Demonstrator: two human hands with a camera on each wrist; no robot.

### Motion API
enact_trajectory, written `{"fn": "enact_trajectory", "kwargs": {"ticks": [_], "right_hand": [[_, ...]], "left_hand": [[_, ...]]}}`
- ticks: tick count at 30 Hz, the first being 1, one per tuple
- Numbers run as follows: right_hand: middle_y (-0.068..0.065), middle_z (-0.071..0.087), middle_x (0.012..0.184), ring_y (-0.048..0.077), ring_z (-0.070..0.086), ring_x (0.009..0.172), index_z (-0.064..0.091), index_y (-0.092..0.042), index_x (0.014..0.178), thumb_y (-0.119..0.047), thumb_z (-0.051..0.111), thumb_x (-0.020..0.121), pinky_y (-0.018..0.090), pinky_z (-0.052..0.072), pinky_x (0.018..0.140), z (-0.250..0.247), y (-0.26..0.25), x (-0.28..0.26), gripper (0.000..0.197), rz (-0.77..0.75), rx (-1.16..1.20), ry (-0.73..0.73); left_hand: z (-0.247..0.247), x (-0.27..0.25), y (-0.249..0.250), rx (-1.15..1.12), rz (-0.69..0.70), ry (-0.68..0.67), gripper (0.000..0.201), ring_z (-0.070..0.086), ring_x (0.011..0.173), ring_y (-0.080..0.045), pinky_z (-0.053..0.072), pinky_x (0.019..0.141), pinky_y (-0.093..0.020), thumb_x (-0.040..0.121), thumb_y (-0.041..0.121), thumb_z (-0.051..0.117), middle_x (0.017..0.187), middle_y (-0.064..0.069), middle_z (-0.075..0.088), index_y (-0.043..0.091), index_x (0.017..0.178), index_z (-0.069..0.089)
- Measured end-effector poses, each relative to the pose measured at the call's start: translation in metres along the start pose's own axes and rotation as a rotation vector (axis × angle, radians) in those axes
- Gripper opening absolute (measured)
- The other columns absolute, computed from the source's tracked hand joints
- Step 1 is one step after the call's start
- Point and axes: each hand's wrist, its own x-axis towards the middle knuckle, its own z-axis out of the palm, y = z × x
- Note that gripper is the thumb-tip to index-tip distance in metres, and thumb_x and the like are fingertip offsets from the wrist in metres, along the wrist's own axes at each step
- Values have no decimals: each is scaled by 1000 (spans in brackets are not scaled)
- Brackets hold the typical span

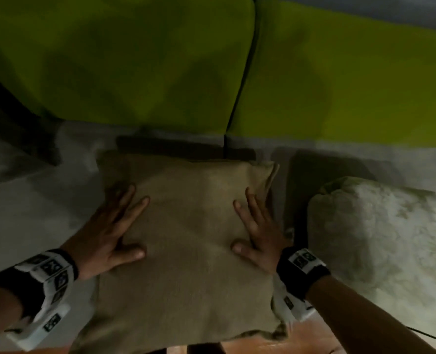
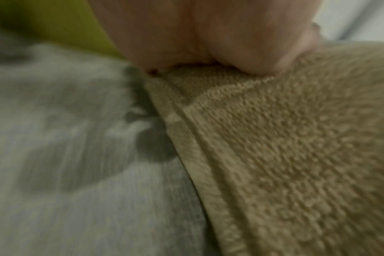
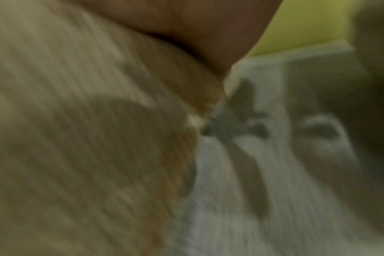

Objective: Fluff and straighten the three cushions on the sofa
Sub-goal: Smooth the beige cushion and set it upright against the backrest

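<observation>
The left hand (image 1: 109, 233) lies flat, fingers straight and spread, pressing on the left side of a tan cushion (image 1: 188, 241). The right hand (image 1: 257, 231) lies flat likewise, fingers straight and spread, on the cushion's right side. The cushion lies flat between and under both palms on the grey patterned sofa seat (image 1: 33, 213), its near edge hanging over the seat's front. In the left wrist view the left hand (image 2: 208, 34) bears on the cushion's (image 2: 296, 147) seamed edge. A white fluffy cushion (image 1: 380, 241) sits just right of it. Lime-green back cushions (image 1: 135, 60) stand at the far side.
</observation>
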Motion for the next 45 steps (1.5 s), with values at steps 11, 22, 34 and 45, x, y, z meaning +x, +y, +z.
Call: {"fn": "enact_trajectory", "kwargs": {"ticks": [11,22,34,45], "right_hand": [[-9,-3,172,10,-2,156,-5,-43,161,-95,16,78,54,-12,123,-47,32,11,100,178,174,-9],[5,70,122,25,66,113,57,-35,137,-36,68,95,48,54,100,-130,68,79,44,461,490,397],[1,77,101,8,76,81,67,-24,120,-45,82,79,21,59,72,-151,72,66,48,361,710,169],[5,74,80,17,69,74,74,-16,95,-20,75,92,31,54,70,-122,60,53,5,490,790,103]], "left_hand": [[-23,13,-21,-361,-232,56,101,8,148,-3,10,121,-31,65,99,23,163,20,1,55,151,-8],[-80,67,-29,-898,-513,526,26,61,99,-26,52,90,-47,102,32,53,122,-11,63,23,126,59],[-101,54,-42,-1044,-629,584,15,63,82,-26,61,65,-34,101,17,55,97,-9,63,26,93,65],[-78,52,-25,-1037,-702,379,12,61,81,-20,53,77,-37,97,37,59,97,-2,67,28,101,67]]}}
